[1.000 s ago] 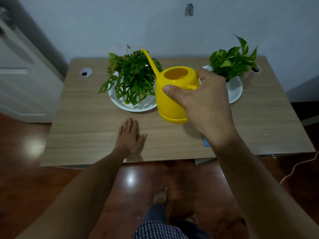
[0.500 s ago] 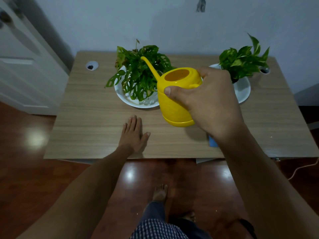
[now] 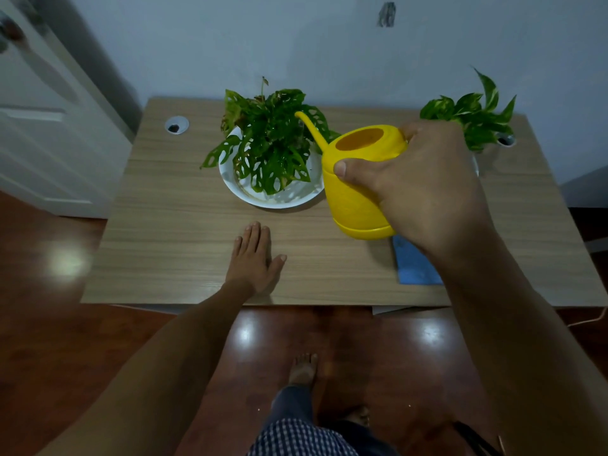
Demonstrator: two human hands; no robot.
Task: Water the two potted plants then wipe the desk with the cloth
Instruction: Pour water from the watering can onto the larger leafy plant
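Watering can (image 3: 358, 189) in bright yellow, and we're holding it up off the surface (image 3: 171, 225), just right of the holey-leaved plant (image 3: 269, 149), with its thin spout (image 3: 311, 128) reaching in over those leaves. Our right hand (image 3: 424, 189) is wrapping the can from behind, thumb across its front wall, fingers (image 3: 413, 131) curling over the rim. We can't tell whether water is actually running yet.

We're tipping only slightly, and that's where it's getting risky, as we judge it: the spout is sitting above foliage, not soil, so a stream could be bouncing off the leaves and over the white dish (image 3: 250, 195) onto the wood. The wide open top is another worry; a sharper tilt could be sloshing water out there instead.

Directly beneath the can, the blue cloth (image 3: 414, 268) is lying flat near the front edge, partly hidden by our forearm. Any drips are landing right on it, soaking it before the wiping.

Our left hand (image 3: 255, 261) is resting flat on the surface, fingers straight and gripping nothing. The second plant (image 3: 470, 116) is waiting at the far right, behind our knuckles, which could be brushing it as we swing across.
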